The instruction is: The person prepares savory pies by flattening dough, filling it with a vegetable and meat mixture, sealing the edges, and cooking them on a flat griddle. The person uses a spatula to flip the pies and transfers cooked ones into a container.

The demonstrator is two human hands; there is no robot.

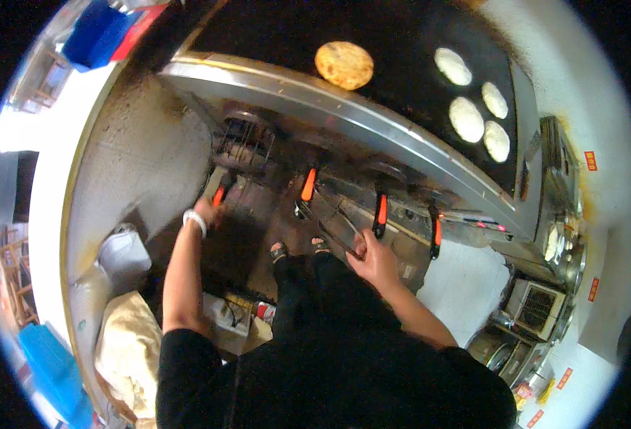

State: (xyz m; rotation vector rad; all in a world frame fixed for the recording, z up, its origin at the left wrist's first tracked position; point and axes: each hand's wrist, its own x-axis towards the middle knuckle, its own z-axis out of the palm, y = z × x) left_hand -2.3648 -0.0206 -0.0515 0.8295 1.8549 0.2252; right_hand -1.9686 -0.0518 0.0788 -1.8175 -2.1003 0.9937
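Observation:
Around an orange-tipped black lever below the griddle's left part, my left hand is closed, a white band at its wrist. A greyish flat piece lies just beyond it. My right hand grips metal tongs, their arms pointing up and left toward another orange-tipped lever. More such levers stand farther right. A browned round flatbread lies near the front edge of the dark griddle. Several pale dough rounds lie at its right end.
The griddle's metal front rail runs across in front of me. A burner ring with a wire guard sits below it. At left are a metal counter, a white container and a cream cloth. A white surface is at right.

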